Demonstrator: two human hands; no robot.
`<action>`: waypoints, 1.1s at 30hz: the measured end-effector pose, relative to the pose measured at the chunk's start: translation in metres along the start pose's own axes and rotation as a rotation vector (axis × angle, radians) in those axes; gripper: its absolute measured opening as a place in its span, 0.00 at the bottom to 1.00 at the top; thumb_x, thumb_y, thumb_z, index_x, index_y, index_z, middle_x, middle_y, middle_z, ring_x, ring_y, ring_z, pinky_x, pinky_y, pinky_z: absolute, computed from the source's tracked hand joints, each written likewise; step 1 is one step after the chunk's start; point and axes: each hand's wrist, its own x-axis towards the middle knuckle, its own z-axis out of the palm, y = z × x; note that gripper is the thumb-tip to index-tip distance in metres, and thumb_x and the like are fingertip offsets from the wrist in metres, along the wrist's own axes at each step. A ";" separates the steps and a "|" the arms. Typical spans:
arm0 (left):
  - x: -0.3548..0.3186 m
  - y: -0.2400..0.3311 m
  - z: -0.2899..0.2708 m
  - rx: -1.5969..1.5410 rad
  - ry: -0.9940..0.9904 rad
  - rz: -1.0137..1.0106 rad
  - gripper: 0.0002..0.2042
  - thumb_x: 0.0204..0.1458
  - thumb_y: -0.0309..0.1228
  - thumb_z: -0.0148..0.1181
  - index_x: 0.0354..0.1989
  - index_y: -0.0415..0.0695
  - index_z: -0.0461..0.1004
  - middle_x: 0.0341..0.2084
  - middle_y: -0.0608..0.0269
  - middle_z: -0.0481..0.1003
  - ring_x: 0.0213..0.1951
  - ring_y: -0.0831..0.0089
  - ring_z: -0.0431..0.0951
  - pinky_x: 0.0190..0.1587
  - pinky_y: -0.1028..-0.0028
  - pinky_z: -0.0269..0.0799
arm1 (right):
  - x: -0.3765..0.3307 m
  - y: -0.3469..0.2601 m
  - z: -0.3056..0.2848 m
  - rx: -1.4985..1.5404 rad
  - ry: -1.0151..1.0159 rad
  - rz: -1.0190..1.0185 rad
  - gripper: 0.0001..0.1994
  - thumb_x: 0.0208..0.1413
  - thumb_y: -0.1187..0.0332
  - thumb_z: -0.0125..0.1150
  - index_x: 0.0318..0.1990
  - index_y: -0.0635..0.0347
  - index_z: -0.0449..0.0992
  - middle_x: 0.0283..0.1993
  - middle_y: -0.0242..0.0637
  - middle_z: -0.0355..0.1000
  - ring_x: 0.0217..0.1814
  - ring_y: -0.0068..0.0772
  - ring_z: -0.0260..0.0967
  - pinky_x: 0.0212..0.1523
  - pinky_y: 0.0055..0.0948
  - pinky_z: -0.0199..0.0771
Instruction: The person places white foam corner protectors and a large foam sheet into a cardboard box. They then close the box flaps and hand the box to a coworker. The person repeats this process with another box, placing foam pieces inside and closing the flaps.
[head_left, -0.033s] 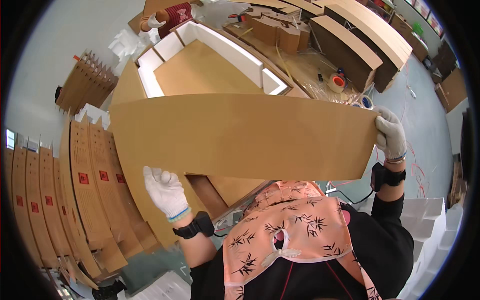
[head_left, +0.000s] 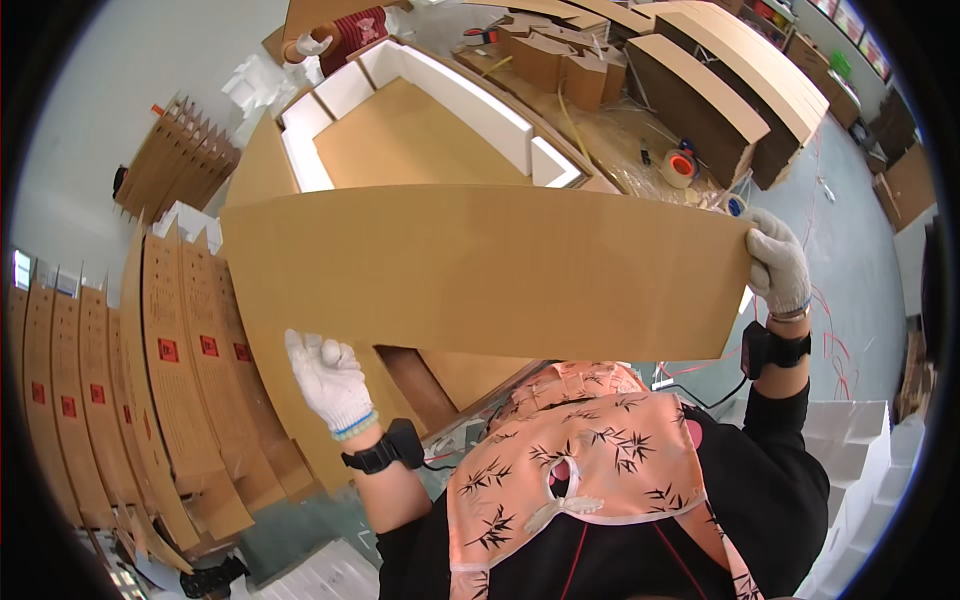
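Note:
A long plain brown cardboard sheet spans the space in front of me, its upper edge bowed. My right hand, in a white knitted glove, is closed round the sheet's right end near its upper corner. My left hand, gloved alike, has its fingers curled at the sheet's lower left edge; the exact contact is partly hidden. Beyond the sheet lies a large open carton, its inside walls lined with white foam blocks. Part of a cardboard flap and a gap show below the sheet, beside my left hand.
Folded cartons stand in rows at the left. Tape rolls and cardboard pieces lie on the bench at far right. White foam is stacked at lower right. Another person's gloved hand shows at the far left.
The view has shifted very slightly. Both hands keep their places at the cardboard sheet.

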 end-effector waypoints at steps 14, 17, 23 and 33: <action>0.021 0.080 -0.033 -0.034 0.504 0.180 0.24 0.59 0.41 0.63 0.58 0.39 0.70 0.55 0.57 0.75 0.54 0.62 0.75 0.57 0.59 0.74 | 0.104 0.010 0.132 0.558 -0.861 -0.223 0.47 0.55 0.49 0.69 0.73 0.68 0.52 0.71 0.50 0.61 0.67 0.47 0.67 0.58 0.39 0.76; 0.021 0.076 -0.039 -0.045 0.488 0.171 0.24 0.58 0.38 0.66 0.58 0.39 0.70 0.54 0.57 0.75 0.55 0.61 0.75 0.58 0.58 0.74 | 0.121 0.014 0.157 -0.421 -0.517 -0.287 0.40 0.56 0.62 0.68 0.72 0.67 0.56 0.66 0.46 0.67 0.62 0.40 0.70 0.53 0.35 0.76; 0.025 0.058 0.029 0.648 0.485 0.298 0.20 0.58 0.31 0.63 0.56 0.33 0.72 0.50 0.54 0.77 0.46 0.65 0.79 0.49 0.65 0.77 | 0.178 0.027 0.190 -0.371 -0.088 -0.409 0.40 0.48 0.79 0.56 0.73 0.50 0.60 0.62 0.48 0.73 0.64 0.41 0.70 0.63 0.34 0.67; 0.087 0.005 0.018 1.789 -0.131 -0.037 0.23 0.59 0.50 0.47 0.32 0.43 0.79 0.31 0.50 0.81 0.35 0.52 0.81 0.40 0.55 0.76 | 0.252 0.068 0.147 -1.151 -0.213 -0.922 0.37 0.55 0.69 0.64 0.72 0.65 0.57 0.67 0.58 0.66 0.70 0.59 0.62 0.68 0.47 0.63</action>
